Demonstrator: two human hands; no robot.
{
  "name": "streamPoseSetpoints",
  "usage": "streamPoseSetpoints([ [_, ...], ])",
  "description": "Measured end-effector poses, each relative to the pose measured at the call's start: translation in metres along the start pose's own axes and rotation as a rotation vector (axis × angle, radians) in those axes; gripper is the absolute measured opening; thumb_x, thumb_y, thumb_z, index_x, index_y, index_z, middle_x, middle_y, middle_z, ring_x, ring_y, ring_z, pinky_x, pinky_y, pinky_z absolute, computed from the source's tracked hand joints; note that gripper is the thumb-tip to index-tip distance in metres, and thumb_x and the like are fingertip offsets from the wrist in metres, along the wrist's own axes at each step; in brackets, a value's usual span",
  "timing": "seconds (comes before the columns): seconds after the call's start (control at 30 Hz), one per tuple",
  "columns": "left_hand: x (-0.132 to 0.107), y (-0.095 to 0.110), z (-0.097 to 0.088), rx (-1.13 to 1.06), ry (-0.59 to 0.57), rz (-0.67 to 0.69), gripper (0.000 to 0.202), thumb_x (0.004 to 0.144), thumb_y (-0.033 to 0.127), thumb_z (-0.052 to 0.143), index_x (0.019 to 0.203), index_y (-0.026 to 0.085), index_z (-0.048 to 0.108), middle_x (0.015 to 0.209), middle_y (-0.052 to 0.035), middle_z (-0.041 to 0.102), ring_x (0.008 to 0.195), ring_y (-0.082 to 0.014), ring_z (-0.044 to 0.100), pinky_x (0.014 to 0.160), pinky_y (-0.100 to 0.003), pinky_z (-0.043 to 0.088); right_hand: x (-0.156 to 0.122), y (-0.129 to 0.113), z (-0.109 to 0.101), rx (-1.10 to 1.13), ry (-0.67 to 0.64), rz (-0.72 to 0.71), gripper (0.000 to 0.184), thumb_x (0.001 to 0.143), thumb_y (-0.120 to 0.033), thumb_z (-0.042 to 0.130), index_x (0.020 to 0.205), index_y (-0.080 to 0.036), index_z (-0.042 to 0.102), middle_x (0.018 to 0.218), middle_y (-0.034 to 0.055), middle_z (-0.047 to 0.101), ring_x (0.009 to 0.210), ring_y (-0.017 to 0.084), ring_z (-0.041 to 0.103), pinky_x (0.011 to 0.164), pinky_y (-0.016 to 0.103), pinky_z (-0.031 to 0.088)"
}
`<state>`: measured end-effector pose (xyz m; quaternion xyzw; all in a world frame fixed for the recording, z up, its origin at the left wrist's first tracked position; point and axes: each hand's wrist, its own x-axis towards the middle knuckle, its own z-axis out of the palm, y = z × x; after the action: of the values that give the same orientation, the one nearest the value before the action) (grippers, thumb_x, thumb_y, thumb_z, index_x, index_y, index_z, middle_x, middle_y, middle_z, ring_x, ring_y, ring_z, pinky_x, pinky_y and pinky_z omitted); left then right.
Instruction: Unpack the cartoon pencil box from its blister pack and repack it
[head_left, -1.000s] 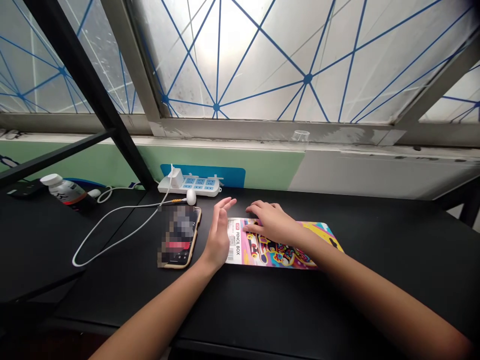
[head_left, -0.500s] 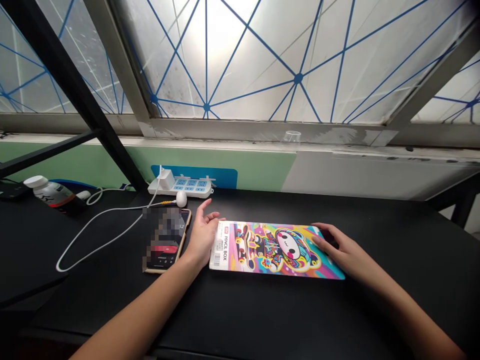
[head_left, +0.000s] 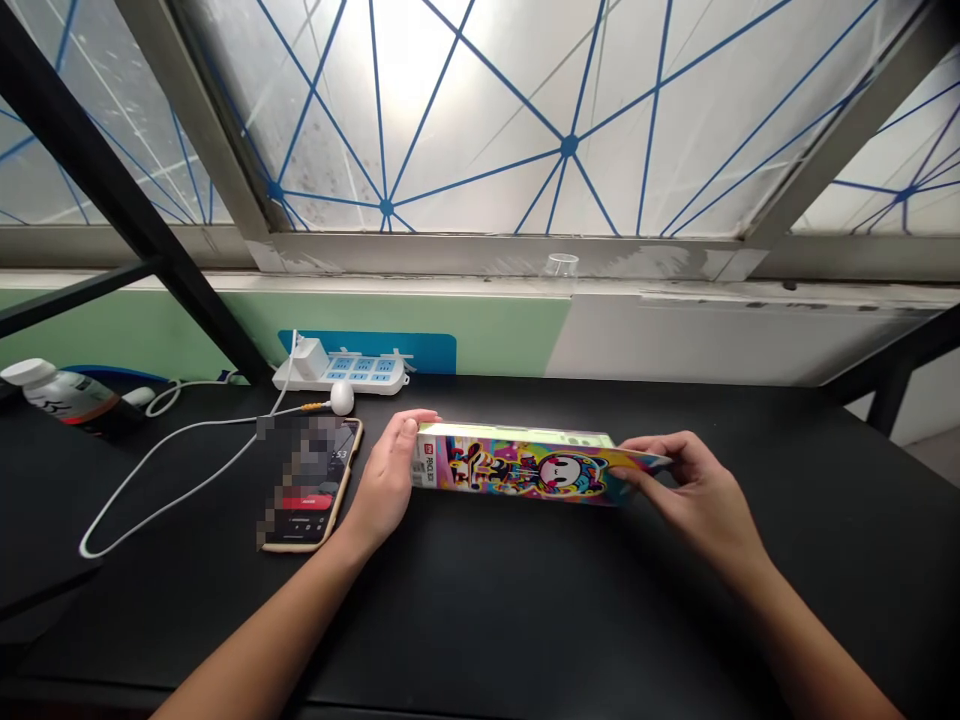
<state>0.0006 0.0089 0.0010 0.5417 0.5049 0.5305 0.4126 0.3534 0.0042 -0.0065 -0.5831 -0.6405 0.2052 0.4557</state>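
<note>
A colourful cartoon-printed pencil box (head_left: 525,466) is tilted up off the black desk (head_left: 525,620), its far long edge raised. My left hand (head_left: 386,480) grips its left end, fingers curled over the top. At the other end my right hand (head_left: 694,495) pinches the box, thumb on top. Both forearms reach in from the bottom of the view.
A phone (head_left: 304,483) lies just left of my left hand, on a white cable (head_left: 172,462) from a power strip (head_left: 341,370) by the wall. A white bottle (head_left: 64,395) lies far left. A black diagonal frame bar (head_left: 127,200) rises at the left.
The box lay flat with my right hand on its left part; the right hand slid to the right end, and both hands have since gripped the ends and tipped the box up.
</note>
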Motion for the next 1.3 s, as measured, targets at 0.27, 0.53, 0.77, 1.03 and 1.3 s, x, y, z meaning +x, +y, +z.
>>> streamPoseSetpoints([
  [0.27,0.004,0.014,-0.017,-0.099,-0.052,0.030,0.046,0.104,0.053,0.040,0.098,0.019,0.070,0.101,-0.0085,0.075,0.089,-0.0227,0.070,0.087,-0.035,0.053,-0.033,-0.007,0.002,-0.240,-0.420,-0.151,0.018,0.092,-0.044,0.061,0.097,-0.029,0.067,0.127,0.0092,0.072,0.115,0.031,0.068,0.094,0.044,0.057],
  [0.53,0.005,-0.006,-0.015,0.665,-0.305,0.255,0.055,0.090,0.048,0.069,0.139,0.025,0.058,0.154,-0.0117,0.050,0.149,-0.0348,0.032,0.123,-0.057,0.019,-0.041,0.000,0.002,-0.335,-0.574,-0.043,0.044,0.082,-0.061,0.072,0.116,-0.034,0.068,0.153,0.0059,0.053,0.135,0.036,0.054,0.108,0.054,0.048],
  [0.77,0.006,-0.009,-0.022,0.691,-0.507,0.263,0.080,0.080,0.047,0.081,0.150,0.029,0.046,0.148,-0.0125,0.051,0.141,-0.0337,0.037,0.115,-0.051,0.038,-0.033,-0.001,0.008,-0.351,-0.533,-0.058,0.051,0.094,-0.060,0.056,0.137,-0.033,0.055,0.153,0.0095,0.052,0.133,0.034,0.055,0.106,0.052,0.048],
  [1.03,-0.007,-0.008,-0.003,0.927,-0.282,0.588,0.090,0.071,0.033,0.091,0.149,0.036,0.047,0.138,-0.0123,0.051,0.129,-0.0364,0.043,0.112,-0.057,0.037,0.030,-0.020,0.021,-0.482,-0.491,-0.260,0.085,0.078,-0.072,0.067,0.146,-0.024,0.046,0.151,0.0185,0.051,0.142,0.040,0.043,0.115,0.061,0.034],
  [1.3,-0.001,-0.001,-0.011,1.026,-0.087,0.655,0.081,0.083,0.057,0.076,0.152,0.030,0.043,0.148,-0.0153,0.048,0.139,-0.0383,0.038,0.123,-0.061,0.012,0.029,-0.026,0.033,-0.588,-0.254,-0.457,0.090,0.067,-0.075,0.075,0.140,-0.029,0.050,0.122,0.0127,0.064,0.119,0.039,0.057,0.116,0.063,0.023],
])
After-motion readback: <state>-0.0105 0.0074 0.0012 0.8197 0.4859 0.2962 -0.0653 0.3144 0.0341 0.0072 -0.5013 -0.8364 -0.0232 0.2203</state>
